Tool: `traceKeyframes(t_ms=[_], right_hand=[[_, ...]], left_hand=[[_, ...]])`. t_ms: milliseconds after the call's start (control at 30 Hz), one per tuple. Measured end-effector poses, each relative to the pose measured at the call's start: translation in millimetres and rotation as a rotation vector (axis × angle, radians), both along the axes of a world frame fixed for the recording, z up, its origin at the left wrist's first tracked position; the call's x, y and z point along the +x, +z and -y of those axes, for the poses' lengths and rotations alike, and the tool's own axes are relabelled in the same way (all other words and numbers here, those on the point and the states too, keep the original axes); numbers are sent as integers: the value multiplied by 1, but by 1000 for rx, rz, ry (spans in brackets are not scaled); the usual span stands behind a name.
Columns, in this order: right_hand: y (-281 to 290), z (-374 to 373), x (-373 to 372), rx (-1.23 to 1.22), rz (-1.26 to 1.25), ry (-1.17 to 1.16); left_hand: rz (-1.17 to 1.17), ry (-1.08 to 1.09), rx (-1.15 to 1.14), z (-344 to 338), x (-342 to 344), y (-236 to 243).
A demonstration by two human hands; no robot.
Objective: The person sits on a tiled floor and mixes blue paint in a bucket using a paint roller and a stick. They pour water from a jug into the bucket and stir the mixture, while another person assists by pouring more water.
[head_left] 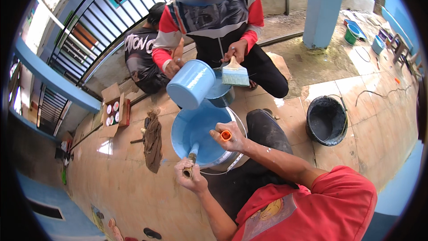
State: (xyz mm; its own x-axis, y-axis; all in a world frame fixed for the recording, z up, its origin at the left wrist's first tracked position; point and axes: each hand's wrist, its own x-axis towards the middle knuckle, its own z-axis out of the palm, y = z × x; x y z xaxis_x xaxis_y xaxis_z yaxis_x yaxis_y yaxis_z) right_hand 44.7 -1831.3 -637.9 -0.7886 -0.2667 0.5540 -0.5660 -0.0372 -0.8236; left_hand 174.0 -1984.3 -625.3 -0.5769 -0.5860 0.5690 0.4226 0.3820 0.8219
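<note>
Off to the right of your hands an empty black bucket stands on the tiled floor. Left of your hands a brown rag lies crumpled on the tiles, and beyond it an open cardboard box holds small round cans. Straight ahead of your hands a person in a red, white and black jacket crouches, and another person in a black shirt sits just beside a black metal gate. Far ahead to the right rises a blue pillar, with a green bucket near it.
</note>
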Motion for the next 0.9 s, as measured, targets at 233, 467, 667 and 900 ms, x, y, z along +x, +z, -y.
traceKeyframes(t_ms=[233, 467, 667, 900], right_hand=[[34, -1, 43, -61, 110, 6], [-8, 33, 13, -178, -129, 42], [-23, 14, -17, -26, -255, 3], [29, -20, 14, -29, 153, -46]], left_hand=[[47, 50, -57, -5, 5, 5], [65, 46, -50, 0, 1, -4], [5, 3, -36, 14, 10, -18], [15, -11, -29, 5, 10, -13]])
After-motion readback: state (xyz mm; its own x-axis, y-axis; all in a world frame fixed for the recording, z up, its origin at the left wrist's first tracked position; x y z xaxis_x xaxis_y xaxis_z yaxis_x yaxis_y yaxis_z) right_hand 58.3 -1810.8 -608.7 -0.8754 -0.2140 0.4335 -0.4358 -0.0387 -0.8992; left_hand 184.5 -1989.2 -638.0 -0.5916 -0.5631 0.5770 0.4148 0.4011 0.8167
